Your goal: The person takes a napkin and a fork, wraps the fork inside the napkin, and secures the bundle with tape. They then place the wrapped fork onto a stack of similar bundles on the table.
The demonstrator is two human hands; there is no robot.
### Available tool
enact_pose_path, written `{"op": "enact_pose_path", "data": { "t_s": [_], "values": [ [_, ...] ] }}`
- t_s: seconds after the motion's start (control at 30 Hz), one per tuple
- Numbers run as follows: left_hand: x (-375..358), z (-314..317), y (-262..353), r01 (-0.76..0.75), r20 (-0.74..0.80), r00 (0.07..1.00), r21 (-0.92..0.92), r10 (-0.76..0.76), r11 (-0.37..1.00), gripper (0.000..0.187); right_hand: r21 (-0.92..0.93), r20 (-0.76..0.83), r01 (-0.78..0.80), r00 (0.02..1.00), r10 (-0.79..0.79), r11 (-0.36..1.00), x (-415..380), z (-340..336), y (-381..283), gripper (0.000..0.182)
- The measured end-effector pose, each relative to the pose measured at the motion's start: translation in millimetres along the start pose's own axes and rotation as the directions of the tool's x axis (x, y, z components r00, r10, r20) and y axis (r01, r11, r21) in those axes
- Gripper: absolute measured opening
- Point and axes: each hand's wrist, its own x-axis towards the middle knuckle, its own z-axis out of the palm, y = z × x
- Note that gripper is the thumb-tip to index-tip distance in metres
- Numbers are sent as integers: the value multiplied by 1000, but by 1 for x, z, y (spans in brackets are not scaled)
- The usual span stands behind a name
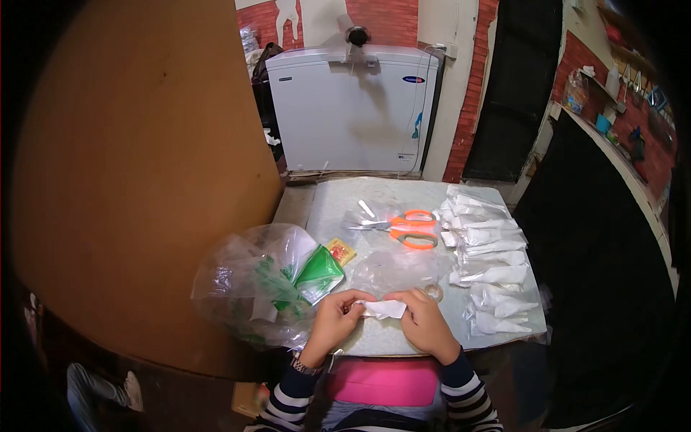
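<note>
A small folded piece of white paper [385,309], perhaps tissue, is held between both hands near the front edge of the table. My left hand [333,324] pinches its left end, and my right hand [427,325] grips the right end. Just past the right fingers lies a roll of tape [433,291]. Clear plastic bags [396,269] lie flat beyond the hands. Farther back, scissors with orange handles [414,229] rest with their blades toward the left. To the left of my left hand sits a large clear plastic bag [237,281] with a green and white packet [319,272].
Several white wrapped bundles in clear plastic [497,273] line the table's right side. A yellow packet [340,250] lies beside the green one. Behind the table [338,194] stands a white chest freezer [345,108]. A brown panel [144,180] rises at left. Another person's leg [93,385] shows lower left.
</note>
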Motion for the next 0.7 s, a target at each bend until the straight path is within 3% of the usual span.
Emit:
{"op": "enact_pose_path", "data": {
  "t_s": [0.13, 0.27, 0.33, 0.43, 0.53, 0.7],
  "values": [
    [-1, 0, -1, -74, -19, 997, 11, 74, 997, 26, 121, 70, -107, 993, 99, 987, 3, -6, 0, 34],
    [-1, 2, -2, -97, -64, 993, -8, 96, 995, 26, -17, -58, 30, 998, -31, 999, -2, 2, 3, 32],
    [-2, 0, 1, -39, -51, 998, -11, 38, 999, 27, -93, -118, 104, 986, -115, 990, -4, 6, -1, 32],
    [-2, -3, -1, -18, -61, 998, 25, 19, 1000, 28, -343, -131, 229, 949, -288, 911, -8, 3, -13, 32],
    [-1, -2, -3, -59, -85, 995, 21, 61, 998, 29, -257, -82, 300, 940, -330, 919, -11, 6, -12, 33],
    [-2, -2, 1, -125, -117, 985, 11, 125, 992, 29, -324, 31, 423, 899, -437, 847, -8, -2, -9, 35]
  ]
}}
